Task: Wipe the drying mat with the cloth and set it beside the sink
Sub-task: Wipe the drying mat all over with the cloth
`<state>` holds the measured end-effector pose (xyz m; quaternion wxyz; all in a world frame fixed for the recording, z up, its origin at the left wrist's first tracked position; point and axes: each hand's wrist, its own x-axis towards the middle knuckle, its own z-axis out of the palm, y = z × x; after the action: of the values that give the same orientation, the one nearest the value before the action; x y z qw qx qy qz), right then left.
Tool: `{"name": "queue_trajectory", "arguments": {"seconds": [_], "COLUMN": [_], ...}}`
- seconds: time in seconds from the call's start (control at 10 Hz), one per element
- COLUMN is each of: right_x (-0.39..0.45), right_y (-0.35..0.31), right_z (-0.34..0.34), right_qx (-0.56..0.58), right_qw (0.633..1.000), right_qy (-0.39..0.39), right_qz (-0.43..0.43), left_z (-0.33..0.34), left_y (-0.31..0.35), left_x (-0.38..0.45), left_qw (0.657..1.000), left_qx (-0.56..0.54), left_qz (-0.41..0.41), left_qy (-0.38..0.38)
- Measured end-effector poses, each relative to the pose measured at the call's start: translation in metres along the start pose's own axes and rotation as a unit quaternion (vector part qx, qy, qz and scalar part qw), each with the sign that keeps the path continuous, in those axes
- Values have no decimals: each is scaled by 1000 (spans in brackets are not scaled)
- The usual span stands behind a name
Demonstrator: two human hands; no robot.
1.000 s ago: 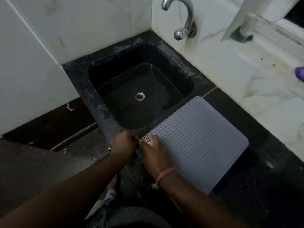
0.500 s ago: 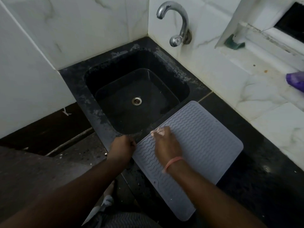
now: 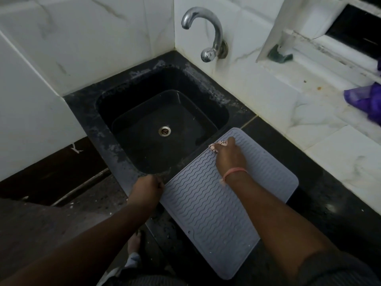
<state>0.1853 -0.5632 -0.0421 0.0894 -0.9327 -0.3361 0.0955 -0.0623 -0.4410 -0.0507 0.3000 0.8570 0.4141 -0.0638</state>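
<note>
Fingers of R hand [image 3: 228, 156] pinch cloth [image 3: 218, 145] on drying mat [image 3: 208, 203].
L hand [image 3: 147, 187] grips mat's edge, 5 o'clock of sink [image 3: 214, 100].

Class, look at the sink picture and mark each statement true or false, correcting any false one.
1. The right hand presses a cloth on the drying mat. True.
2. The left hand rests inside the sink. False: it grips the mat's corner on the counter.
3. Water runs from the tap. False: no water is flowing.
4. The mat lies flat on the dark counter to the right of the sink. True.
5. A purple item lies on the white ledge. True.
</note>
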Motion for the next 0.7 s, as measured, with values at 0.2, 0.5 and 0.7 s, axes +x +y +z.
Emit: {"name": "queue_trajectory", "arguments": {"seconds": [0.2, 0.5, 0.7], "right_x": [-70, -40, 23], "right_y": [-45, 1, 29], "right_z": [38, 42, 4], "right_qx": [125, 28, 11], "right_qw": [989, 990, 999], "right_qy": [4, 24, 31], "right_qz": [-78, -135, -13], "left_z": [12, 22, 20], "left_y": [42, 43, 51], "left_x": [5, 9, 19], "left_qw": [990, 993, 993], "left_qx": [37, 47, 74], "left_qz": [137, 110, 85], "left_qy": [-4, -8, -43]}}
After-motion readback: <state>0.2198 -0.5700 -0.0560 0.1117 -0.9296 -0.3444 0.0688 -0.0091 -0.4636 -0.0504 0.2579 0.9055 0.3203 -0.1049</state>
